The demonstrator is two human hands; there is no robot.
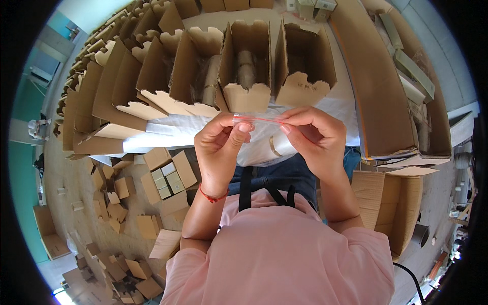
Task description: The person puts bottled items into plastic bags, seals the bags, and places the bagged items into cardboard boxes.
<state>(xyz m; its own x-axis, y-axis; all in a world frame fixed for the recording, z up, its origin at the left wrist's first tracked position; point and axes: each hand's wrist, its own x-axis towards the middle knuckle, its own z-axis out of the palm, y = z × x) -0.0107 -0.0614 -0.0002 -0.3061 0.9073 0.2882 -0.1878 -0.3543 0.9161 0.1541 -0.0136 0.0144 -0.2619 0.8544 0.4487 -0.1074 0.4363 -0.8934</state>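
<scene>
Pinched between both hands is a clear zip bag (258, 151) with a red seal line along its top edge. My left hand (218, 147) is closed on the left end of that edge, thumb against the fingers. At the other end, my right hand (319, 141) pinches the edge between thumb and fingers. Below the seal, a pale roll (284, 145) with a tan band shows, apparently inside the bag. Just beyond my hands stands an open cardboard box (247, 97) holding a similar wrapped roll (246, 68).
More open boxes (155, 76) line the white-covered table (347, 109) to the left. A long carton (373, 91) with small boxes stands at right. On the floor are an open carton of small white boxes (170, 180), scattered small cartons (119, 211) and a tall box (368, 195).
</scene>
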